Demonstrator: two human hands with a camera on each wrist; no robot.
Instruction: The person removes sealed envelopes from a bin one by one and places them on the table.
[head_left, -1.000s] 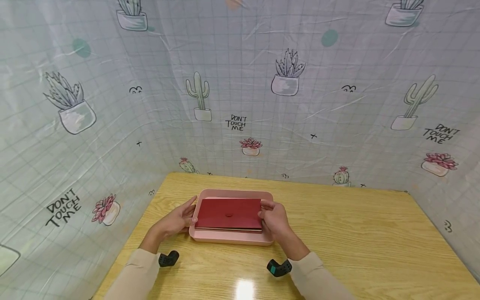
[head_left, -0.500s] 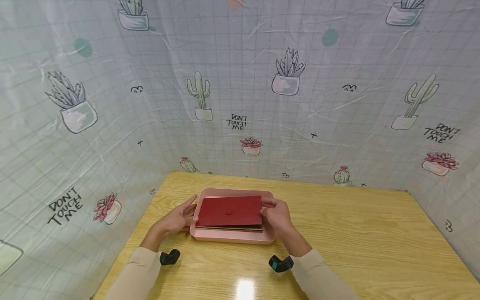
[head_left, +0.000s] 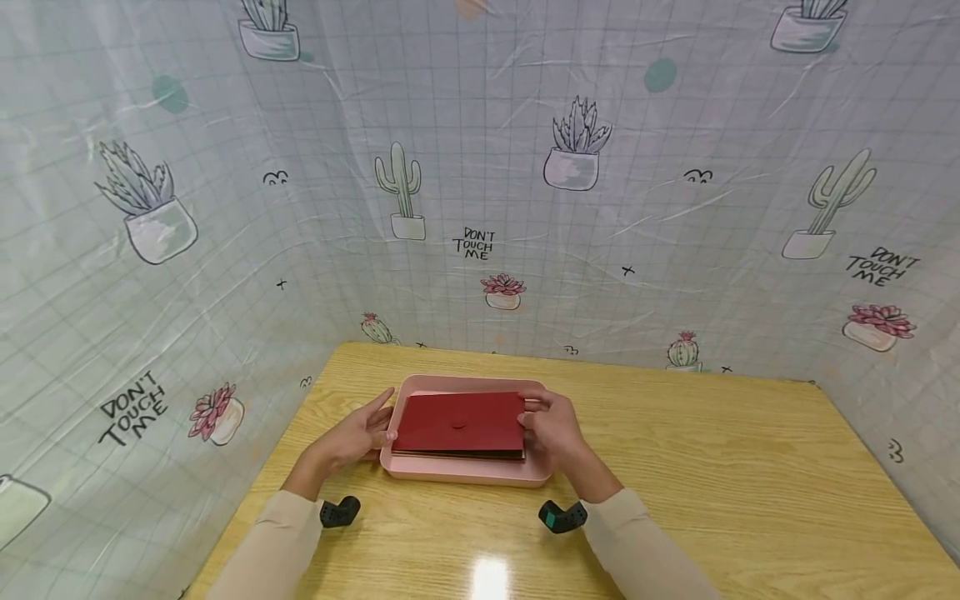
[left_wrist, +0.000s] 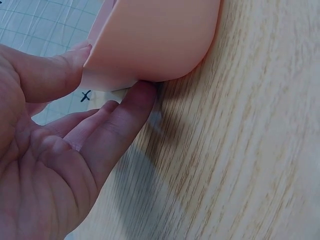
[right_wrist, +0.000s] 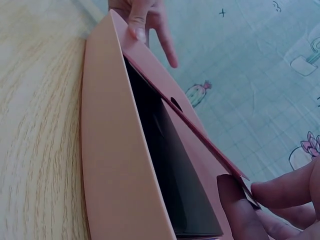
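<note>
A pink tray [head_left: 465, 472] lies on the table, with a stack of flat red envelopes in it. The top red envelope [head_left: 450, 421] has a small curved notch mark at its middle. At the tray's left end, my left hand [head_left: 356, 437] grips the wall. The left wrist view shows that hand's thumb at the rim of the tray [left_wrist: 150, 40] and a fingertip at its underside. My right hand [head_left: 555, 429] pinches the top envelope's right edge between thumb and fingers. That edge is raised, and in the right wrist view a dark gap [right_wrist: 160, 145] shows beneath it.
The yellow wood-grain table [head_left: 712, 483] extends to the right of the tray. Behind and to the left rises a cactus-print curtain [head_left: 450, 192]. A black wrist device sits on each wrist, the left one [head_left: 341, 512] and the right one [head_left: 562, 517].
My right hand has raised the right side of the top red envelope slightly, widening the dark gap at its front edge. My left hand stays at the tray's left end.
</note>
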